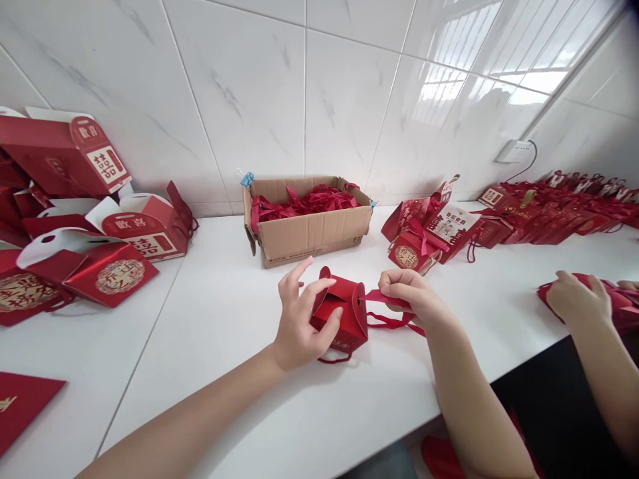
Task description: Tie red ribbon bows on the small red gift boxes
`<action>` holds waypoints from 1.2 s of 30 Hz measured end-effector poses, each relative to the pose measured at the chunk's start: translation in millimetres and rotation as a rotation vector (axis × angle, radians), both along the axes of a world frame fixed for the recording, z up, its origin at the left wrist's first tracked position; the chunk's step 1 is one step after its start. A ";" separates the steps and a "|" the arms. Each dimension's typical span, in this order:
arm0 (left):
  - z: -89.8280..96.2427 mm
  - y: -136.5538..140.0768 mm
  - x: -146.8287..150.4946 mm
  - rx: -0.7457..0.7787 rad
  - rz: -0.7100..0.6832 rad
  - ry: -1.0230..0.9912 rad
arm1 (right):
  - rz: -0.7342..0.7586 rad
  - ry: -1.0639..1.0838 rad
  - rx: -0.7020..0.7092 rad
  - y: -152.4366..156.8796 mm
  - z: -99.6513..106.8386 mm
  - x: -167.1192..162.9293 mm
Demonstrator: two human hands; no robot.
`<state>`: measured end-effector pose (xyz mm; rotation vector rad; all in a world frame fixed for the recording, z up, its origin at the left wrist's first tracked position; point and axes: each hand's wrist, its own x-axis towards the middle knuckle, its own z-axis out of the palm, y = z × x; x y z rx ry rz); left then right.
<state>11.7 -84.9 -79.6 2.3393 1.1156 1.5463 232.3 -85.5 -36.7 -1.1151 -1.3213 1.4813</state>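
A small red gift box point(344, 304) sits on the white table in front of me, with a red cord handle looping below its near side. My left hand point(303, 319) grips its left end, thumb against the near side and index finger at the top edge; the other fingers are raised. To the right, my right hand point(412, 296) pinches a red ribbon point(373, 297) and holds it taut from the hole in the box's right end flap. More ribbon hangs in a loose loop below that hand. The fingers partly hide the ribbon's end.
Behind the box stands a cardboard box point(312, 238) of red ribbons. Red gift boxes point(112, 274) are piled at the left; finished-looking boxes point(419, 233) with bows stand right. A co-worker's hand point(579, 299) holds another red box at far right. A red flat piece point(24, 406) lies lower left.
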 end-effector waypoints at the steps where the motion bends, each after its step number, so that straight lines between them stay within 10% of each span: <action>1: 4.4 0.2 0.2 0.018 0.003 0.008 | 0.005 -0.023 0.004 -0.3 -0.4 -0.7; 17: 34.9 -3.8 -0.9 0.069 0.047 0.459 | 0.116 -0.131 0.023 -6.0 -6.9 -17.9; 23: 37.4 -0.2 -2.2 0.306 0.162 0.401 | -0.199 -0.323 0.624 -7.4 -7.6 -31.1; 26: 48.7 0.2 -8.3 0.474 0.225 0.358 | -0.082 -0.386 0.789 -8.1 -10.9 -38.0; 36: 87.3 -1.7 -32.8 0.386 0.254 0.189 | 0.059 -0.248 0.624 -10.6 -4.1 -37.5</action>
